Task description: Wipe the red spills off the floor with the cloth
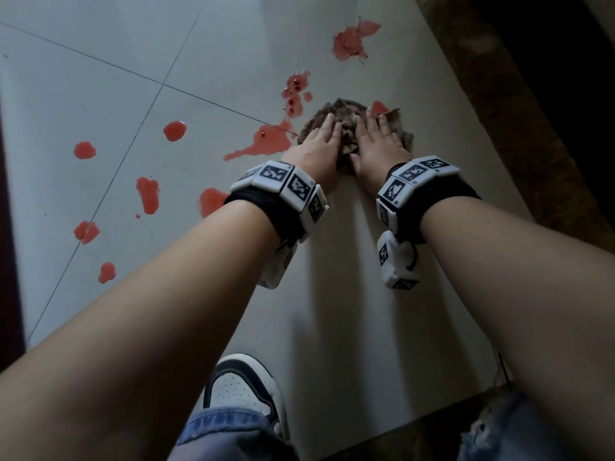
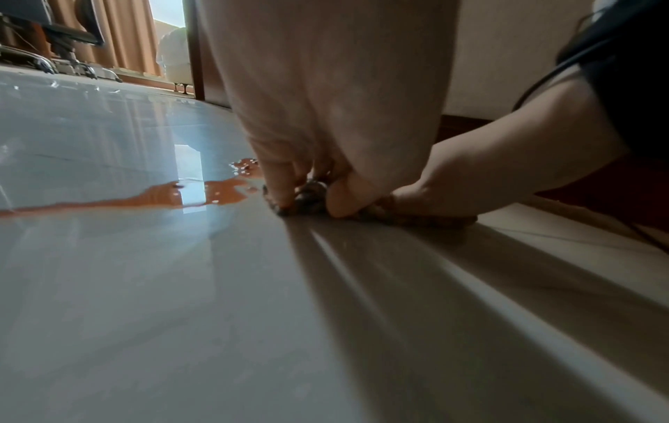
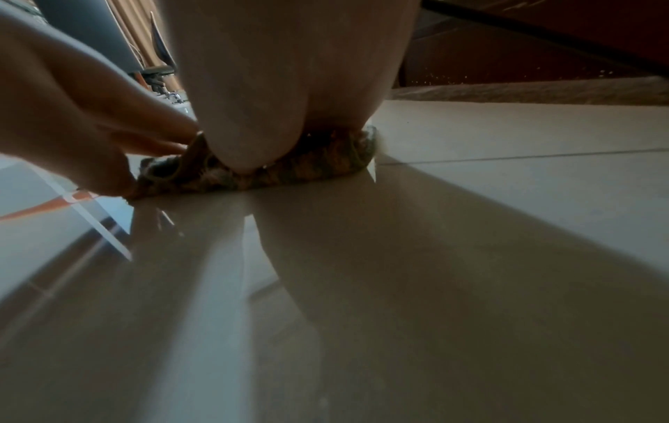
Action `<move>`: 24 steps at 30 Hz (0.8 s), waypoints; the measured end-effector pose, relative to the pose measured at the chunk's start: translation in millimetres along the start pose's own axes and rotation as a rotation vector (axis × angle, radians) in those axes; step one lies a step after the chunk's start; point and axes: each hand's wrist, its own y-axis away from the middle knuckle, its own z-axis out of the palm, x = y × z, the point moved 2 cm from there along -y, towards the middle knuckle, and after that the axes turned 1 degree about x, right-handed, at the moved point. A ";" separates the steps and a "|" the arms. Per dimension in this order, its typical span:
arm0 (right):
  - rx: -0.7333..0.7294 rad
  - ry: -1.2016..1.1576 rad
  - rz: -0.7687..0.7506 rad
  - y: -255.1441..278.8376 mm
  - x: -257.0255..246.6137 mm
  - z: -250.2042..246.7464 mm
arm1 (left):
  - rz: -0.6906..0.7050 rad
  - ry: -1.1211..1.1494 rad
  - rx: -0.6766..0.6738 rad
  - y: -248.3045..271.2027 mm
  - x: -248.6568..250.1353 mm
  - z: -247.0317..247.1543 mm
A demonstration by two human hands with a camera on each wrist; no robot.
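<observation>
From above, both hands press flat on the crumpled cloth (image 1: pixel 346 128) on the floor (image 1: pixel 100 94): left hand (image 1: pixel 316 148) and right hand (image 1: pixel 376 141), fingers straight. Red spills (image 1: pixel 266 143) spread left and beyond; a shoe (image 1: pixel 243 390) stands near.

Left wrist view: a spill (image 2: pixel 203 194) touches the cloth (image 2: pixel 308 197); chair (image 2: pixel 54 43) and curtain (image 2: pixel 134 34) behind.

Right wrist view: the palm hides most of the cloth (image 3: pixel 308 168); dark skirting (image 3: pixel 506 57) behind.

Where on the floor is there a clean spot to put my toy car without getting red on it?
The bare tile between the two forearms, from the cloth back toward the shoe, is clean. So is the strip right of the right hand. Left of the left hand, red spills crowd the floor.
</observation>
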 end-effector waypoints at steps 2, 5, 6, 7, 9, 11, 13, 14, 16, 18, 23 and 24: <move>-0.006 0.008 0.007 -2.4 2.6 -2.1 | -0.045 -0.041 -0.041 -7.8 6.6 -1.3; -0.020 -0.003 0.024 -5.5 6.4 -7.2 | -0.077 -0.057 -0.067 -17.9 15.5 -3.3; -0.023 -0.009 0.032 -6.8 7.7 -8.9 | -0.085 -0.058 -0.078 -20.7 17.9 -4.1; -0.023 -0.012 0.040 -8.2 9.2 -10.6 | -0.091 -0.063 -0.087 -22.9 20.2 -5.3; -0.021 -0.013 0.051 -11.3 12.4 -13.3 | -0.089 -0.080 -0.098 -26.7 24.2 -8.0; -0.019 -0.011 0.057 -14.5 16.7 -15.3 | -0.078 -0.101 -0.108 -29.8 28.1 -10.0; -0.017 -0.016 0.063 -16.2 21.8 -17.3 | -0.073 -0.117 -0.117 -32.5 32.3 -11.0; -0.018 -0.022 0.069 -16.3 24.3 -18.8 | -0.070 -0.122 -0.119 -33.9 34.7 -11.5; -0.025 -0.038 0.093 -14.5 29.5 -21.4 | -0.052 -0.128 -0.124 -36.1 39.9 -11.9; -0.025 -0.048 0.118 -11.5 35.0 -22.7 | -0.029 -0.131 -0.127 -38.0 45.3 -10.9; -0.026 -0.053 0.170 -0.9 48.0 -22.0 | 0.005 -0.131 -0.124 -37.0 59.7 -5.6; -0.030 -0.052 0.182 1.8 49.9 -21.4 | 0.010 -0.127 -0.126 -36.2 62.6 -4.0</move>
